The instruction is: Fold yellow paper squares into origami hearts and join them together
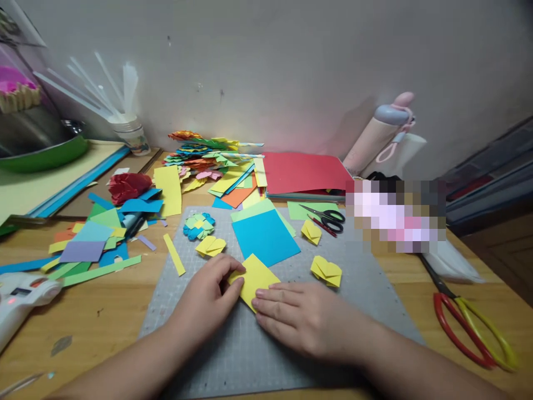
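A square of yellow paper [255,273] lies tilted on the grey cutting mat [353,355], one corner pointing away from me. My left hand [212,291] has the paper's left corner between its curled fingers and thumb. Stretched flat, the fingers of my right hand [297,314] press on its lower right part. Around it on the mat rest folded yellow paper pieces [326,271], heart-like in outline, and a blue-green paper flower [199,226]. Just beyond the hands is a blue paper square [266,236] over light green sheets.
Black scissors [331,219] lie at the mat's far right; red-and-yellow-handled scissors [470,328] lie right. A white glue gun [25,303] and paper scraps [83,250] occupy the left. Behind are a red paper stack [303,172], paper flowers [200,155] and a pink bottle [377,133].
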{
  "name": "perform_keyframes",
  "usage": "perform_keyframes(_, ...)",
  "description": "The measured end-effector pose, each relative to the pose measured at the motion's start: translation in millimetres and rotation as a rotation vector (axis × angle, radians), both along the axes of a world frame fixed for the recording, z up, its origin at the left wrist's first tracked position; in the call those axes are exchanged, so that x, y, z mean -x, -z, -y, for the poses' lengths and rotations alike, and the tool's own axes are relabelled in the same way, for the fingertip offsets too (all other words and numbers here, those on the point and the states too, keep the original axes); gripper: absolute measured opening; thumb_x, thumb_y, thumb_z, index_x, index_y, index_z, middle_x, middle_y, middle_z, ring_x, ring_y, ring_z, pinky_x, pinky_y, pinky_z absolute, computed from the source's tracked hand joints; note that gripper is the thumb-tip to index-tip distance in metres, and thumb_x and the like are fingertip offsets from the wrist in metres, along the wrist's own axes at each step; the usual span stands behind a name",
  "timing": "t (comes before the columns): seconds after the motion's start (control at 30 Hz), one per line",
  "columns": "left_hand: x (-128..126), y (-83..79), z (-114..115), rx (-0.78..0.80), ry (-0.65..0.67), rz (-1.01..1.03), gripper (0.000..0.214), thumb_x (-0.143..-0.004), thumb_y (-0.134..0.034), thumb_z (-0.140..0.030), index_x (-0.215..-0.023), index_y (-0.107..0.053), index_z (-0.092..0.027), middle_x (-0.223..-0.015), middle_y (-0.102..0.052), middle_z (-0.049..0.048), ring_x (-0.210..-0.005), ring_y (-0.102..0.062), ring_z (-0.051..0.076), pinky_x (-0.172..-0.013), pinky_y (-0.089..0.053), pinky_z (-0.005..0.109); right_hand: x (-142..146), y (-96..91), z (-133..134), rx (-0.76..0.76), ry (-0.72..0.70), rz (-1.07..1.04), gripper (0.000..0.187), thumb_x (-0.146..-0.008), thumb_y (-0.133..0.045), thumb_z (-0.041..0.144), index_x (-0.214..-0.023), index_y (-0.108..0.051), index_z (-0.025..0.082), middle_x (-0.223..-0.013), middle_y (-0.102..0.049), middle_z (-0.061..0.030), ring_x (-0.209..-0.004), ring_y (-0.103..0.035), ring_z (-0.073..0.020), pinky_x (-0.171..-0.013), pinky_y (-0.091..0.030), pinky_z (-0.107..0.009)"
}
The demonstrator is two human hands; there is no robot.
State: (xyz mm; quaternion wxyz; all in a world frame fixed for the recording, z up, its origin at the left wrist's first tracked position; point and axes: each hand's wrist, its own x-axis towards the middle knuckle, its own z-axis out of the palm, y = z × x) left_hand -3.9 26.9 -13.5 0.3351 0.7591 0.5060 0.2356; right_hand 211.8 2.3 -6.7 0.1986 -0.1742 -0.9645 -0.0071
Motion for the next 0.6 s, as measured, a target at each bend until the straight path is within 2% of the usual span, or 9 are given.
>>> perform_keyframes(0.17,0.7,-2.1,5.0,-0.136,0.023,-0.095,0.015,-0.084,-0.048,-0.013,-0.095,-0.056,-0.02,-0.105,-0.056,0.0066,-0.091,-0.059,0.02,-0.075,-0.052,0.036,-0.3,3.5,-1.2,-0.075,-0.053,-0.01,0.02,-0.089,-0.056,0.012,-0.105,-0.066,0.006,-0.111,-0.069,-0.0124,-0.108,-0.062,-0.0217,-0.093,-0.053,-0.038)
perform_keyframes(0.27,0.5,-4.7,14.3,-0.208,0.026,-0.253,0.016,-0.087,-0.047,-0.017,-0.1,-0.055,-0.02,-0.112,-0.054,0.0086,-0.088,-0.061,0.021,-0.069,-0.053,0.036,-1.0,4.4,-2.5,-0.12,-0.073,-0.011,0.021,-0.088,-0.057,0.012,-0.106,-0.065,0.004,-0.111,-0.068,-0.0138,-0.107,-0.063,-0.0229,-0.093,-0.053,-0.039)
perform_keyframes(0.43,-3.8,-11.8,28.6,-0.289,0.287,-0.393,0.021,-0.089,-0.04,-0.015,-0.101,-0.058,-0.018,-0.104,-0.062,0.0098,-0.08,-0.062,0.021,-0.066,-0.054,0.035,-8.7,5.2,1.2,-0.096,-0.038,0.024,0.023,-0.091,-0.05,0.011,-0.107,-0.065,0.003,-0.113,-0.067,-0.0155,-0.108,-0.062,-0.0251,-0.092,-0.053,-0.041)
perform_keyframes(0.6,-7.1,-9.6,28.1,-0.349,0.451,-0.547,0.037,-0.084,-0.043,-0.009,-0.119,-0.056,-0.013,-0.111,-0.064,0.0118,-0.089,-0.061,0.027,-0.071,-0.054,0.041,-18.5,10.0,10.0,0.077,0.064,0.019,0.025,-0.093,-0.047,0.011,-0.112,-0.062,0.008,-0.115,-0.066,-0.0128,-0.111,-0.059,-0.0215,-0.093,-0.052,-0.038)
